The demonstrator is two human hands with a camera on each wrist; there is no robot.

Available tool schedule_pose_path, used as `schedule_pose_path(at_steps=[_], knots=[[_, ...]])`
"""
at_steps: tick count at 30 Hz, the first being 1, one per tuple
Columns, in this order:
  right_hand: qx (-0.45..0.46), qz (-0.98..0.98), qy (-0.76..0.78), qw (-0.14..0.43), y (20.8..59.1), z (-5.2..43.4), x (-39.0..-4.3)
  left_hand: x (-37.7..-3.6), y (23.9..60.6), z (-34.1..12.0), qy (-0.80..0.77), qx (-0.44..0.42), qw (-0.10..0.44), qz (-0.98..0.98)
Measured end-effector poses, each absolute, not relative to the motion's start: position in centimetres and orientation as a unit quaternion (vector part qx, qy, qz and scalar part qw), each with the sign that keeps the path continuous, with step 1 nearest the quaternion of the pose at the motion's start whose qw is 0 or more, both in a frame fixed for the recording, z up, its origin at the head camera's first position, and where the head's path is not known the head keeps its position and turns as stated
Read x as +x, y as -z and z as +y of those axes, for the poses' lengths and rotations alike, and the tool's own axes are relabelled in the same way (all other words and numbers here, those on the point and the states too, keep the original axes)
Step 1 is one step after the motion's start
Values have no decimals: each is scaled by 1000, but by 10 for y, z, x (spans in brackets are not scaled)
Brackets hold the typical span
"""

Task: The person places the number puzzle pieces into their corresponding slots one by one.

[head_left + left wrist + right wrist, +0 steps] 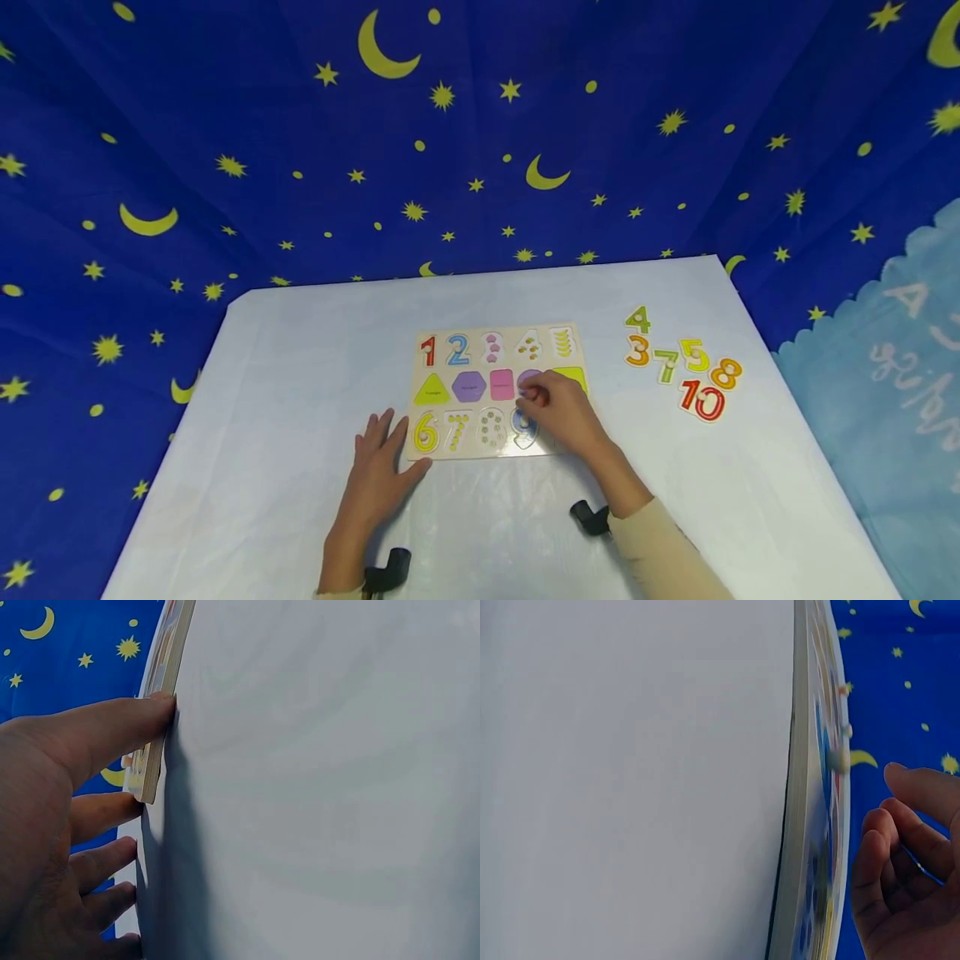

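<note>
Your left hand [378, 467] lies flat, thumb against the puzzle board [491, 392] edge; your right hand [558, 408] hovers over it, fingers loosely curled, gripping nothing.

This looks like a child's play or early-learning corner. A table [300, 400] under a white cover fills the lower middle of the head view, and deep blue fabric [225, 125] printed with yellow moons and stars hangs behind it and along both sides. At the right edge hangs a pale blue, scallop-edged cloth [892, 367] with faint lettering.
</note>
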State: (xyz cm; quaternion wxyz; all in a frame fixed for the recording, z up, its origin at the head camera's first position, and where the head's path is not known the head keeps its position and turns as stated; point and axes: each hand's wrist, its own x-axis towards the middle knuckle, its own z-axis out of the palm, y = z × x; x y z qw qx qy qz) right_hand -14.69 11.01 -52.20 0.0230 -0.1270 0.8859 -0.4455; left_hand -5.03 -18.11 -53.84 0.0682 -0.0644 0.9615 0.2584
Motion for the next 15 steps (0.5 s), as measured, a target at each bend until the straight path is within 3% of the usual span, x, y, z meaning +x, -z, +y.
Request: schedule_pose_path(at_steps=[7, 15], knots=[[-103, 893, 439, -4, 522, 136, -154, -53, 538, -179, -266, -69, 68, 959], [-53, 899, 435, 7, 528, 162, -159, -52, 538, -178, -263, -72, 74, 959]])
